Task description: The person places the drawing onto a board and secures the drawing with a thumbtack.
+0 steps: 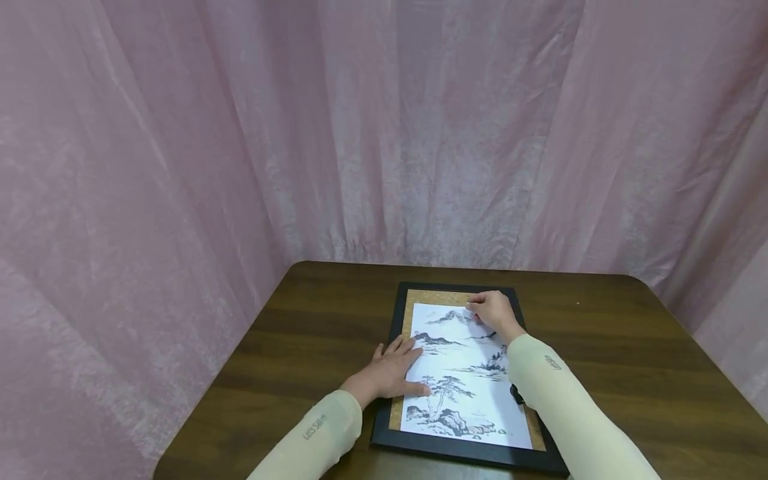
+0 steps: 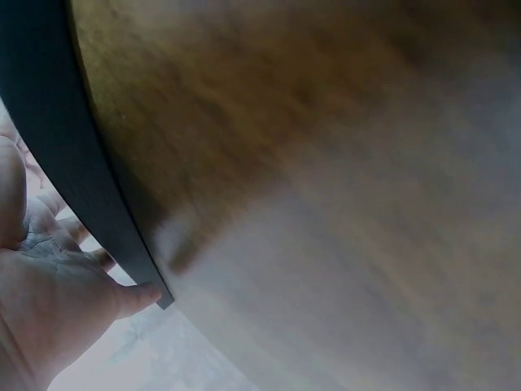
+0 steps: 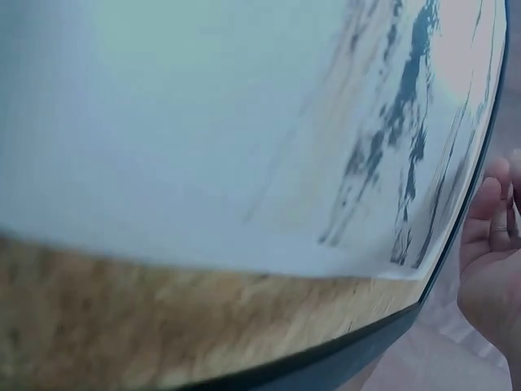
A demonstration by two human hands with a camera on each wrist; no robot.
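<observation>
Head view, lower ctr: white sheet w/ ink landscape lies on a brown board inside a black picture frame, all on a dark wood table. Left hand, lower ctr, is spread, palm down, on the sheet's left edge; thumb out over the printed tree, fingers angled to upper right. Right hand, just right of ctr, is at the sheet's top edge nr its upper right corner, fingers bent, tips close tog.; can't tell if they pinch the paper. Brown strip shows along the sheet's top, left & lower right. Tree & rocks print at lower L of the sheet, mtns up top. Both arms have pale sleeves. Pink curtain fills the upper half. Right wrist view: sheet upper L, board below it, hand at R edge. Left wrist view blurry; hand lower L.
</observation>
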